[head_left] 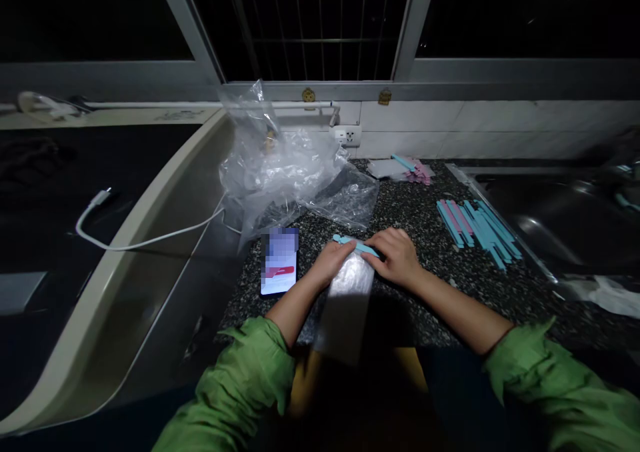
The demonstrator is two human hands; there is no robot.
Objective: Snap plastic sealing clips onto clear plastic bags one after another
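Observation:
A light blue bag clip (342, 239), a long narrow strip, lies across the top end of a clear plastic bag (353, 275) in front of me. My left hand (331, 261) is closed on the clip's left part, its thumb lying along the strip. My right hand (399, 257) is closed at the clip's right end, thumb below and fingers curled over the far side. The bag hangs down from the clip toward the counter's front edge. Part of the strip is hidden under my fingers.
A phone (279, 285) with a lit screen lies left of my hands. Crumpled clear plastic bags (295, 172) are heaped behind it. Several blue and pink clips (483, 229) lie at right beside the sink (555, 219). More pink clips (420, 173) sit near the wall. A white cable (150, 242) runs at left.

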